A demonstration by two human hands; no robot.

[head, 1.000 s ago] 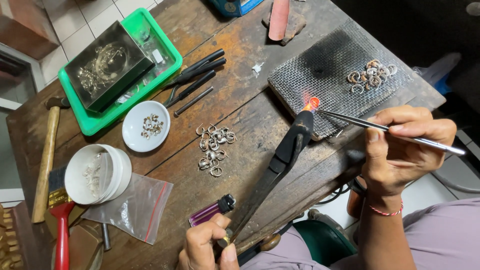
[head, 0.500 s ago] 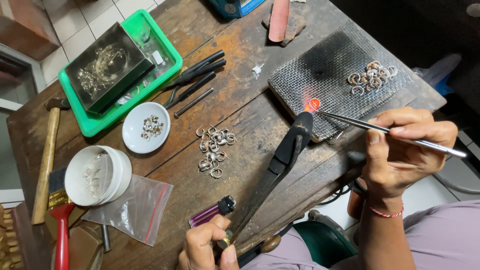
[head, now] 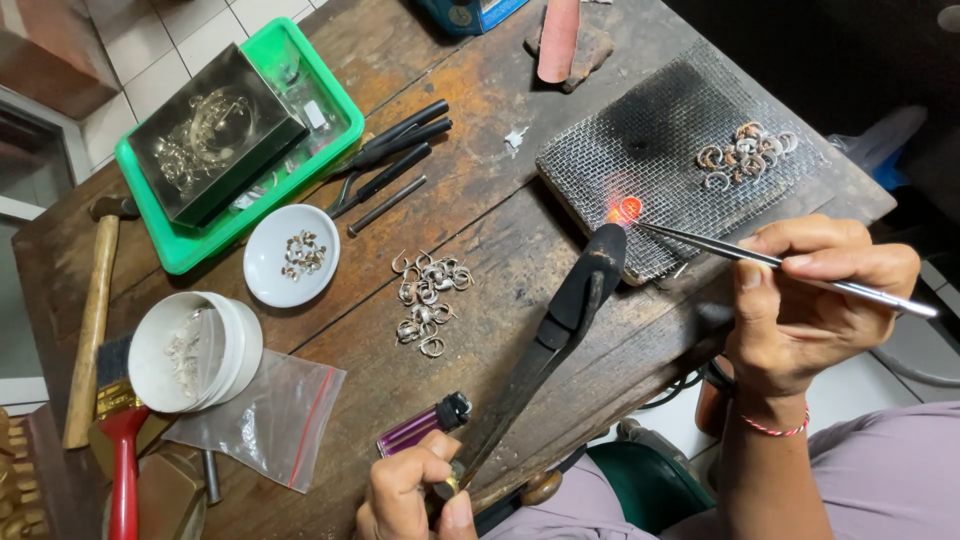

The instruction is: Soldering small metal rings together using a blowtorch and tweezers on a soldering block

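Hammer (head: 95, 310) and red brush (head: 120, 440) lie far left on the wooden counter (head: 500, 230), beside a white tub (head: 195, 350) and a thin plastic bag (head: 265, 420); that bag could melt if you swing the flame that way. Next comes the purple lighter (head: 425, 427), just beside your left hand (head: 410, 495), which is closed tight around the end of the black torch (head: 560, 330). I think this is the biggest danger: a lighter this near a hot torch could pop. The loose silver rings (head: 428, 300) in the middle could roll off if your arm bumps them. On the wire mesh pad (head: 660, 150), one small ring (head: 628, 209) glows orange at the torch tip; too much heat may melt it. Your right hand (head: 810, 300) pinches the long tweezers (head: 780, 265), whose tip is at the glowing ring, so hot metal could burn you.
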